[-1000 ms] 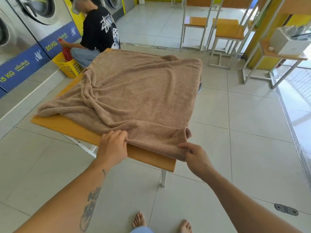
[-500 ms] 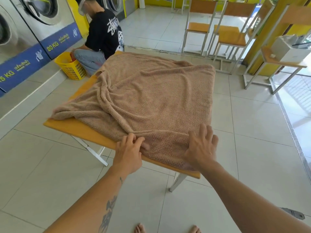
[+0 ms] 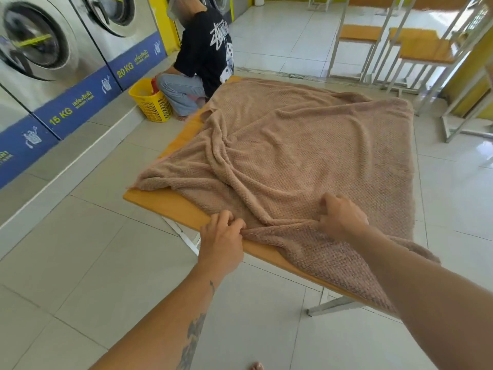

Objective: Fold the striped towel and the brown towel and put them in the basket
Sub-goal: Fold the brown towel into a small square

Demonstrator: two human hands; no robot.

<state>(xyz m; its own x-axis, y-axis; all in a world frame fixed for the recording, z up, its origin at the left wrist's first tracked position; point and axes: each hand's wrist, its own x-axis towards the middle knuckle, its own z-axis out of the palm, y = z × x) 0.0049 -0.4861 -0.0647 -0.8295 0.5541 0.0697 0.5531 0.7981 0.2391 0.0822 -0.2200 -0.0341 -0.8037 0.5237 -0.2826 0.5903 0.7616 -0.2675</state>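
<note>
Fingers point(image 3: 234, 222) of the left hand point(image 3: 222, 237) and right hand point(image 3: 342, 218) are curled, pinching the near edge of the brown towel point(image 3: 306, 156), which is spread rumpled over the orange table point(image 3: 165, 204), its length seemingly laid away from the person.

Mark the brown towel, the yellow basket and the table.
brown towel point(image 3: 306, 156), head view, flat middle of the cloth.
yellow basket point(image 3: 156, 108), head view, its mesh side wall.
table point(image 3: 165, 204), head view, bare near-left corner of the top.
</note>
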